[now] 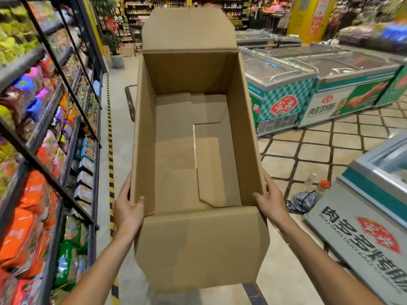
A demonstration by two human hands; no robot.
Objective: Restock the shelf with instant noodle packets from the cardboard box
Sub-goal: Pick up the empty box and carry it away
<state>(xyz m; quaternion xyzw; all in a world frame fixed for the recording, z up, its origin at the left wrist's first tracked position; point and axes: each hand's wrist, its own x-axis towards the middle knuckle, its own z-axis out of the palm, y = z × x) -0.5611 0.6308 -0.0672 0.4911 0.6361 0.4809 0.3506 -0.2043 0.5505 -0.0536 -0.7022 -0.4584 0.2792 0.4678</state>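
Head view: cardboard box [189, 137] held up in the aisle, top flaps open, interior bare down to the folded bottom panels. Left hand [127, 208] grips the near left wall, thumb hooked inside over the rim, fingers along the outside. Right hand [272, 201] does likewise on the near right wall. Shelf [55, 133] of bright noodle packets [24, 234] runs along the left. Chest freezers [308, 84] stand at right.

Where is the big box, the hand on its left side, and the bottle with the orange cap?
cardboard box [176, 172], head view, bare inside floor.
left hand [127, 209], head view, back of the hand.
bottle [322, 187], head view, body under its orange cap.
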